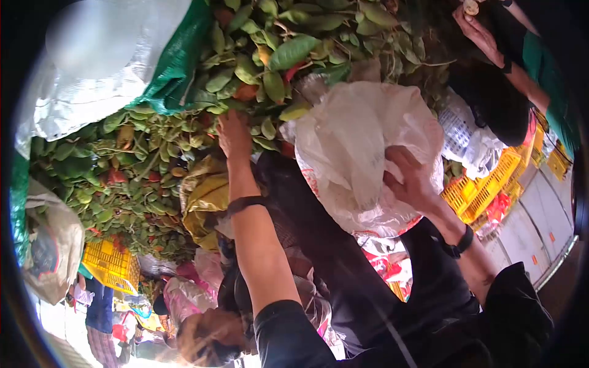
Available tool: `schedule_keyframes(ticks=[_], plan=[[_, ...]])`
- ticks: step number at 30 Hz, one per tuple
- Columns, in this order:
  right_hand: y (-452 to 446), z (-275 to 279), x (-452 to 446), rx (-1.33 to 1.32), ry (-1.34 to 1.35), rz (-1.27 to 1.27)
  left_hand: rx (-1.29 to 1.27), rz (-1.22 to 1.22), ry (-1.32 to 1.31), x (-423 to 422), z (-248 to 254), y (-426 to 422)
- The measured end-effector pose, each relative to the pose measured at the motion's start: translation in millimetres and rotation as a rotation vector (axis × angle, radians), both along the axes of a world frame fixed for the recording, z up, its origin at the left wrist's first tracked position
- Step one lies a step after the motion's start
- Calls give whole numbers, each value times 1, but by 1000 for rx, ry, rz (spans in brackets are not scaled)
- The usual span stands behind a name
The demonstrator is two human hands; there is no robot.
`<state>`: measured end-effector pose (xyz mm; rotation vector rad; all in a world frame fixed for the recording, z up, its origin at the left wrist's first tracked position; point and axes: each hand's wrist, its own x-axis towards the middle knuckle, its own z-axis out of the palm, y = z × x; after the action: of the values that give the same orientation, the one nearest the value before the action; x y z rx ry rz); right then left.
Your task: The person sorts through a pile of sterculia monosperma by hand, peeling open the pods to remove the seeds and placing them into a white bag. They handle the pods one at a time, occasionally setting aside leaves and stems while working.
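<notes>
My left hand (235, 135) reaches into a heap of green leafy stems (257, 67), among which a few orange and red pieces show. Leaves hide its fingertips, so I cannot see whether it grips anything. A white translucent plastic bag (350, 135) with red print stands between my dark-clad legs, its mouth wide. Against the inner right side of this bag lies my right hand (410, 181), its fingers apart and nothing visible held in them. What lies at the bottom of the bag cannot be made out.
A white and green woven sack (110, 80) stands at upper left. Yellow crates (485, 184) are at right, another yellow crate (111, 265) at lower left. At upper right another person's hand (475, 30) holds a small pale piece. More leafy stems (123, 196) spread at left.
</notes>
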<state>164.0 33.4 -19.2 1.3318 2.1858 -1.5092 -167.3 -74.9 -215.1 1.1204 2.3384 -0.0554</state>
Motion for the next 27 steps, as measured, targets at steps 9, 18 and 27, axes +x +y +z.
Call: schedule_keyframes(ticks=[9, 18, 27], plan=[[-47, -4, -89, -284, 421, 240, 619, 1310, -1440, 8, 136, -34], [3, 81, -43, -358, 281, -226, 389, 1116, -1618, 145, 280, 8], [-28, 79, 40, -712, 340, -567, 264, 1150, -1585, 237, 248, -2]])
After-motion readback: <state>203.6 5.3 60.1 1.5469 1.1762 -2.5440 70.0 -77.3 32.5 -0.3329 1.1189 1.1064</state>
